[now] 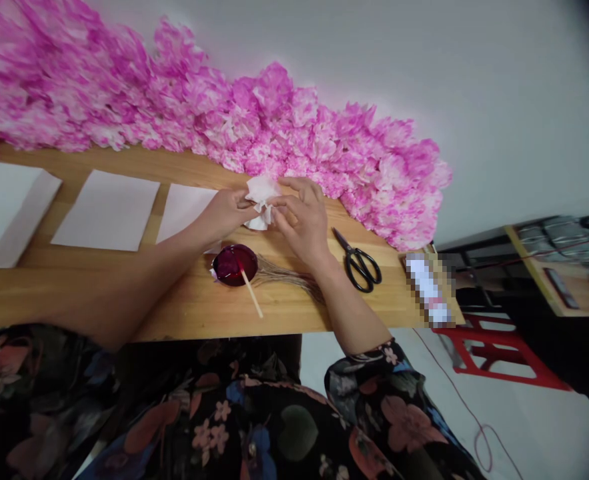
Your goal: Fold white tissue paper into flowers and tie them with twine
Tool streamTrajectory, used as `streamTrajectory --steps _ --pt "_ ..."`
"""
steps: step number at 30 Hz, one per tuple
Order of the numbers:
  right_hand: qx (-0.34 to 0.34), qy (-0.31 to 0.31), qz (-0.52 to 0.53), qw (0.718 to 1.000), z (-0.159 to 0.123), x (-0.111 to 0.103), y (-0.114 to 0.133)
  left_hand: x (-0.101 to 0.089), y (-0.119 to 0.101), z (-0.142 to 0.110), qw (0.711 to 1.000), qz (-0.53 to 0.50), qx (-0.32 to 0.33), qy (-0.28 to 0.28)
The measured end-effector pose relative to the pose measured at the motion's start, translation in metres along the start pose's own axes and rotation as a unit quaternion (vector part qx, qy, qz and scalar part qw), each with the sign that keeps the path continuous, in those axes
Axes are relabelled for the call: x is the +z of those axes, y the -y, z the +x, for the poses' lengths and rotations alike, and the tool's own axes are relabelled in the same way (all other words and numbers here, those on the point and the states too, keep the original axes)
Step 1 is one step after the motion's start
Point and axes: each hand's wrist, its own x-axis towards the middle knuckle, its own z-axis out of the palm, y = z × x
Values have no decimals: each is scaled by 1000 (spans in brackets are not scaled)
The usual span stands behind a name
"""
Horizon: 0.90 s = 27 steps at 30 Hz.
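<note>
A gathered white paper flower (263,189) is held up between my two hands over the wooden table. My left hand (230,208) pinches it from the left side. On the other side, my right hand (301,217) grips its edge, thumb and fingers bent around the thin paper. Just below stands a dark bowl of magenta liquid (235,265), with a wooden stick (251,293) leaning out of it. A bundle of thin brown strings or wires (289,277) lies beside the bowl, partly behind my right forearm.
Pink-and-white paper flowers (274,127) are heaped along the wall. White paper sheets (107,210) and a thicker white stack (9,213) lie at left. Black-handled scissors (359,263) rest at right, near a blurred phone-like object (429,290). A red stool (509,357) stands beyond the table's edge.
</note>
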Motion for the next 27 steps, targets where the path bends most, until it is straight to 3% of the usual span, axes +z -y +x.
streamTrajectory --steps 7,11,18,27 --pt "-7 -4 -5 1000 0 3 1 -1 -1 -1 1000 -14 4 2" --pt "-17 0 27 999 2 -6 9 -1 -1 -2 1000 -5 -4 -7" --pt "-3 -55 27 998 4 -18 10 1 -2 -2 1000 8 -10 -8" --pt "-18 -29 -17 999 2 -12 4 1 1 -2 999 44 5 21"
